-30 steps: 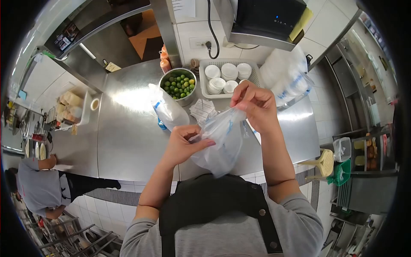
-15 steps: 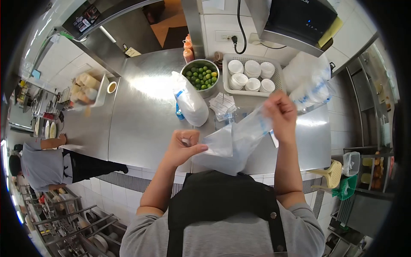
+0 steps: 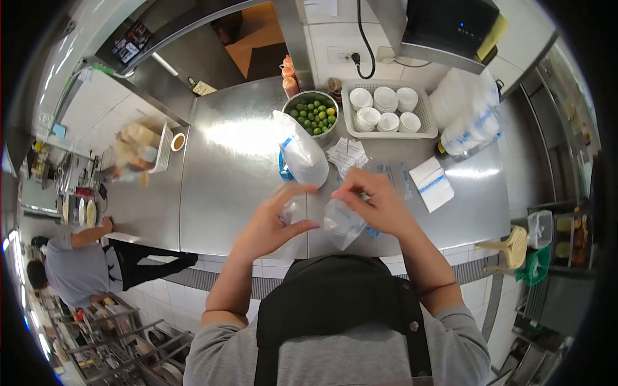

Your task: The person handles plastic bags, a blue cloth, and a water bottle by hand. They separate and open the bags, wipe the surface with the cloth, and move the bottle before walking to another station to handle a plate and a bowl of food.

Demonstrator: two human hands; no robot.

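My right hand (image 3: 378, 201) pinches a crumpled clear plastic bag (image 3: 342, 225) near its top, above the front part of the steel counter. Beside it on the left is my left hand (image 3: 273, 219), thumb and fingers spread in a curve and slightly blurred. A bit of clear plastic (image 3: 293, 213) shows in the gap of the left hand. Behind the hands stands a tall white plastic sack (image 3: 304, 157), with a blue packet (image 3: 284, 167) next to it. White paper slips (image 3: 347, 154) lie in a pile beyond my right hand. To its right is a flat white packet with a blue stripe (image 3: 432, 184).
A metal pot (image 3: 329, 136) of green limes stands at the back, near orange-capped bottles (image 3: 290, 83). A perforated tray (image 3: 428, 128) holds stacked white cups. More bagged goods (image 3: 473, 128) sit at the right. Another person (image 3: 80, 257) stands at the far left.
The clear bag was stretched between both hands; now it hangs bunched from my right hand, which came down and left. My left fingers have spread. The striped packet is now fully in sight.
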